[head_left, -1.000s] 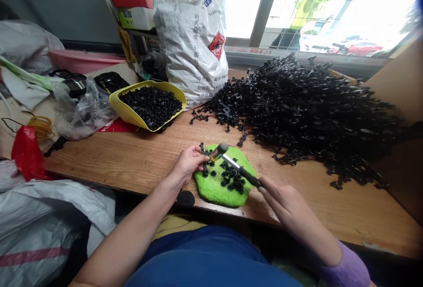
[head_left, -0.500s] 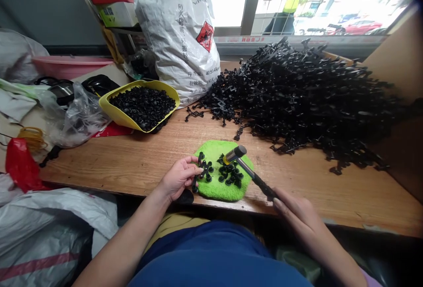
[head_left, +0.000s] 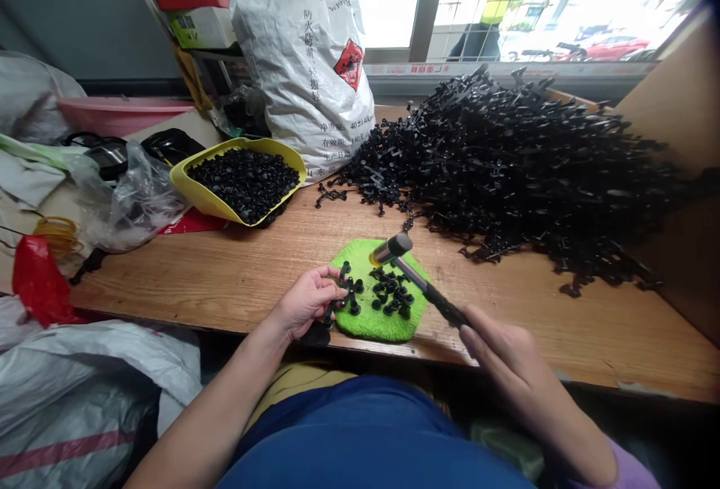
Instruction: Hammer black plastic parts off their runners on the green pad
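My left hand [head_left: 308, 300] pinches a branched black plastic piece [head_left: 352, 288] with round knobs at its ends. That piece is at the left side of a bright green cloth pad [head_left: 360, 328]. In my right hand [head_left: 498, 335] is a small mallet [head_left: 419, 276] with a dark grip, its metal head raised over the pad. One face of the head is black and the other yellow. Several small loose black knobbed parts [head_left: 394, 292] lie on the pad beneath the mallet. My right fingers wrap round the lower end of the handle.
A large heap of black plastic pieces [head_left: 523, 166] covers the right back of the wooden table [head_left: 236, 279]. A yellow scoop [head_left: 194, 200] full of small black parts stands at the left, beside a tall white sack [head_left: 304, 61]. Plastic bags [head_left: 143, 189] lie farther left.
The mallet head has moved slightly left and up, and my right hand has risen a little with it. My left hand stays in place; the black piece has tilted slightly.
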The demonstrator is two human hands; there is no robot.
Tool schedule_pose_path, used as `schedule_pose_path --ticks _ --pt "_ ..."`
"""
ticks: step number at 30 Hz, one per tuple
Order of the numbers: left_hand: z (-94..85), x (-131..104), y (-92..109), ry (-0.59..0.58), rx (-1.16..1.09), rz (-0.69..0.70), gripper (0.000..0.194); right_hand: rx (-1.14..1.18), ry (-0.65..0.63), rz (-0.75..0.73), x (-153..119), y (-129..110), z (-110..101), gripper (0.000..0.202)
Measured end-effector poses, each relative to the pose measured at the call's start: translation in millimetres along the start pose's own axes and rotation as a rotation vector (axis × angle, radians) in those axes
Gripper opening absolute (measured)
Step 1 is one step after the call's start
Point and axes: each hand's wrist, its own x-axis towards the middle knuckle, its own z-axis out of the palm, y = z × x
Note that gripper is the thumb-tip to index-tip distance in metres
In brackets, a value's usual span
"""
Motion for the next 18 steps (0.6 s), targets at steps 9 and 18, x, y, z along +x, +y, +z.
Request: schedule_pose_path --ticks 9,18 --pt "-3.1 3 7 0.054 0.086 0.017 0.029 -0.237 -0.047 -0.019 9 -6 2 0.024" --pt "-11.9 -10 11 0.058 0.187 0.029 0.031 -0.133 -0.171 0.03 12 -5 9 0.029"
